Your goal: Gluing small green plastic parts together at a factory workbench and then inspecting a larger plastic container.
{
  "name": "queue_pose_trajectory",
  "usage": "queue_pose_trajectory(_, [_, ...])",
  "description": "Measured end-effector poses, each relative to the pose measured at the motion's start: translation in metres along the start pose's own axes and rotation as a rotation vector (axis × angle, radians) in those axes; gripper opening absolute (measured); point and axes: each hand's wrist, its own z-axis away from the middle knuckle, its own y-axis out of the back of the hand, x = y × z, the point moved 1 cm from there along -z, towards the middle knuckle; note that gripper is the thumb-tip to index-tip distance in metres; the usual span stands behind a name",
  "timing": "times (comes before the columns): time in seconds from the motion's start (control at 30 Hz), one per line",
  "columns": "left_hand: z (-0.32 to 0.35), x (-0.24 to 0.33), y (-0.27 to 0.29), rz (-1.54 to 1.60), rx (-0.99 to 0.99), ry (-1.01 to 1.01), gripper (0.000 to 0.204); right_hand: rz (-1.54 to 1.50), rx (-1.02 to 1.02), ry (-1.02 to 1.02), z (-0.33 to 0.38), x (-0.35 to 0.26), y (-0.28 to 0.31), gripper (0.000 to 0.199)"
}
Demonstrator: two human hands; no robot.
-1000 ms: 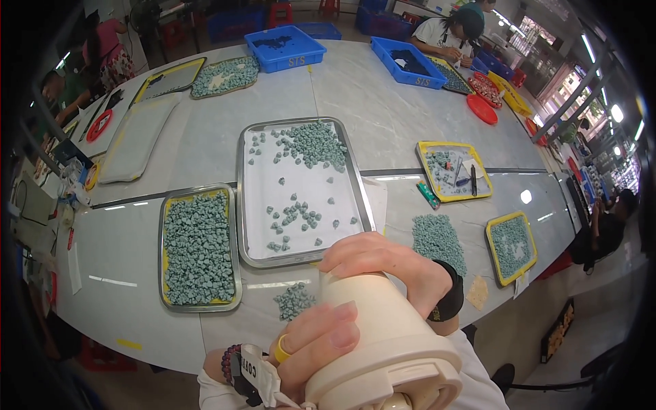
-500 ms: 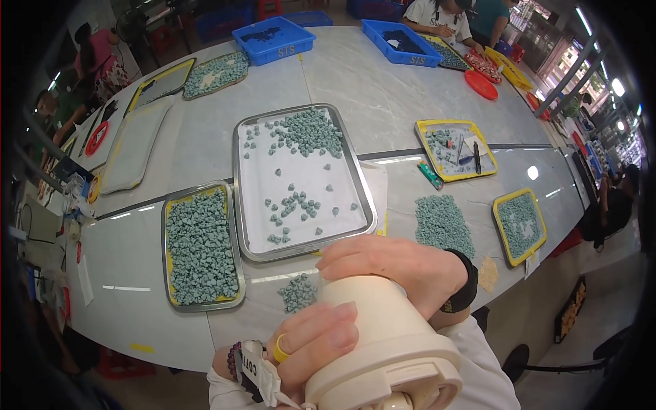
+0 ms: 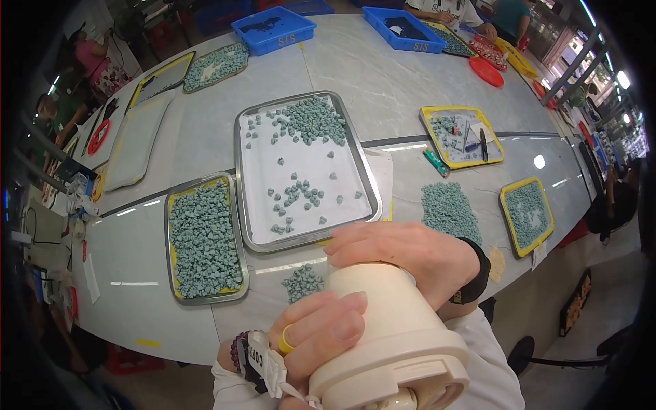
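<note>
Close to me I hold a cream-coloured tumbler (image 3: 393, 307), tilted with its lid (image 3: 396, 372) and drinking spout toward me and its base pointing away over the table edge. My left hand (image 3: 318, 331), with a yellow ring on one finger, is wrapped round the tumbler's left side; a pale printed strap (image 3: 266, 359) hangs by that wrist. My right hand (image 3: 417, 263), a black band on its wrist, curves over the far end of the tumbler. Beyond the hands, a small heap of grey-green pieces (image 3: 302, 282) lies on the table, partly hidden by my left hand.
A large metal tray (image 3: 376, 205) lined with white paper holds scattered grey-green pieces. To its left stands a full metal tray (image 3: 244, 290). Loose pieces (image 3: 449, 212) and yellow-rimmed trays (image 3: 506, 198) lie on the right. Blue bins (image 3: 294, 41) stand at the far side, where other people work.
My view has shifted slightly, so the table and trays sit a little higher in the picture. Both hands keep hold of the tumbler, in nearly the same pose.
</note>
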Motion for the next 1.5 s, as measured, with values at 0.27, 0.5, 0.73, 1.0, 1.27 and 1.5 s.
queue_pose_trajectory(0.27, [-0.001,-0.003,-0.001,0.129,0.007,0.006,0.041,0.016,0.000,-0.020,0.001,0.002,0.000,0.061])
queue_pose_trajectory(0.5, [0.003,-0.009,-0.002,0.141,0.016,-0.093,0.038,0.010,-0.032,-0.036,0.001,0.003,-0.002,0.061])
queue_pose_trajectory(0.73, [0.026,-0.034,-0.025,0.809,0.163,0.045,0.087,-0.022,-0.092,-0.049,0.003,0.006,-0.005,0.065])
queue_pose_trajectory(1.0, [0.026,-0.027,-0.032,0.878,0.206,0.012,0.091,-0.027,-0.091,-0.042,0.002,0.009,-0.009,0.065])
queue_pose_trajectory(1.27, [0.021,-0.020,-0.015,0.867,0.052,0.248,0.091,0.024,-0.084,-0.041,0.003,0.007,-0.008,0.065])
queue_pose_trajectory(1.5, [0.014,-0.018,-0.019,0.992,0.089,0.235,0.088,0.030,-0.108,-0.042,0.002,0.006,-0.009,0.064])
